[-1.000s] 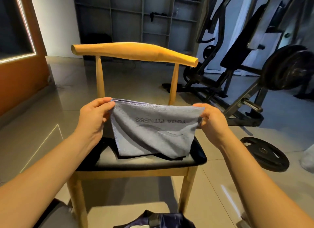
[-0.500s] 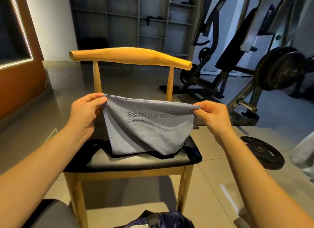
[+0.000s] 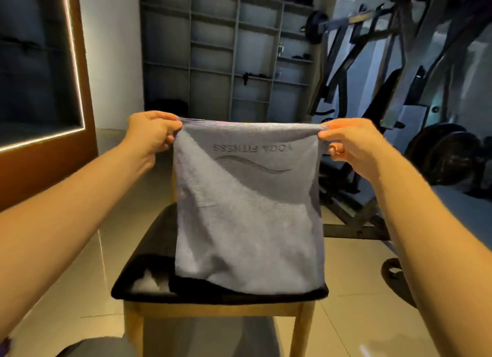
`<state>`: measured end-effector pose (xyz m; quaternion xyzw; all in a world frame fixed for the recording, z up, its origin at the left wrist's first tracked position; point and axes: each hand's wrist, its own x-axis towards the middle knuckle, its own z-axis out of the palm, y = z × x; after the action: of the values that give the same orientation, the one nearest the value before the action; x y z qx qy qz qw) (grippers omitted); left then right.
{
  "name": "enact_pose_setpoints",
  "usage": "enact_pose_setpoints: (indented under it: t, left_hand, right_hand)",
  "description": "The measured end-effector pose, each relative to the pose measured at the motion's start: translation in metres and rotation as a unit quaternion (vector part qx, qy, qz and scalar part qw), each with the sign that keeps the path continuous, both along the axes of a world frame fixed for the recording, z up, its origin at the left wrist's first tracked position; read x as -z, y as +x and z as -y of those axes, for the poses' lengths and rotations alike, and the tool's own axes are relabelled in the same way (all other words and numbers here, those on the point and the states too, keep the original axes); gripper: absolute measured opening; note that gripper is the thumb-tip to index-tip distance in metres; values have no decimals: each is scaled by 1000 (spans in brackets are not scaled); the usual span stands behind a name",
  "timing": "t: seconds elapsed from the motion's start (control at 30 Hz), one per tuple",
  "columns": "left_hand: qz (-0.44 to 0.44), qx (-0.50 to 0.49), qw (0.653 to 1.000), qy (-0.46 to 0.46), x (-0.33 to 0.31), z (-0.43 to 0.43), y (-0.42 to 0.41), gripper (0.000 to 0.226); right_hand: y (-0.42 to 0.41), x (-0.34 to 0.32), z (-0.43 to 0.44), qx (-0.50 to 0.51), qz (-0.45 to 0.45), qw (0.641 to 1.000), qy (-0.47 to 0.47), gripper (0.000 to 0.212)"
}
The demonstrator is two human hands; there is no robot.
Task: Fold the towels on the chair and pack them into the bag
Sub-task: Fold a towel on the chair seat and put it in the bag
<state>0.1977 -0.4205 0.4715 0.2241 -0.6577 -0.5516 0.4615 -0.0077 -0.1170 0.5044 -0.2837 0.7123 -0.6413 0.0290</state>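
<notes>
You pinch the grey towel [image 3: 247,204] by its two top corners, left hand [image 3: 151,132] and right hand [image 3: 351,146], so it hangs flat above the chair [image 3: 213,300] for folding. Its bottom edge touches the dark seat. The bag is not visible.

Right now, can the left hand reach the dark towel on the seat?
Probably not: left hand and right hand pinch the grey towel, whose hem lies on the dark towel.
</notes>
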Motion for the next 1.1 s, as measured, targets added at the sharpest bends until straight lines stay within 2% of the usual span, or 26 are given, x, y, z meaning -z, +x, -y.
enact_pose_setpoints:
  t: [0.27, 0.4, 0.57, 0.67, 0.77, 0.87, 1.0, 1.1]
  left_hand:
    - [33, 41, 999, 9, -9, 17, -29, 17]
    - [-2, 38, 999, 8, -6, 35, -49, 20]
    - [-84, 46, 994, -47, -10, 43, -53, 19]
    - [-83, 54, 992, -77, 5, 35, -32, 17]
    - [-13, 62, 994, -88, 59, 21, -2, 17]
    - [120, 100, 982, -102, 130, 13, 27, 13]
    - [329, 180, 920, -115, 190, 11, 55, 6]
    - [394, 223, 880, -147, 202, 9, 64, 4]
  right_hand:
    - [-25, 9, 25, 89, 76, 993, -1, 13]
    - [-34, 18, 37, 27, 93, 991, -88, 16]
    - [-49, 29, 46, 17, 23, 986, -162, 12]
    - [-46, 45, 36, -7, 38, 988, -149, 12]
    - [-34, 93, 15, -52, 21, 998, -19, 15]
    - [-19, 155, -7, -98, 42, 987, 120, 15]
    - [-8, 219, -27, -138, 81, 955, 251, 15]
    - [-5, 232, -37, -171, 91, 933, 304, 16]
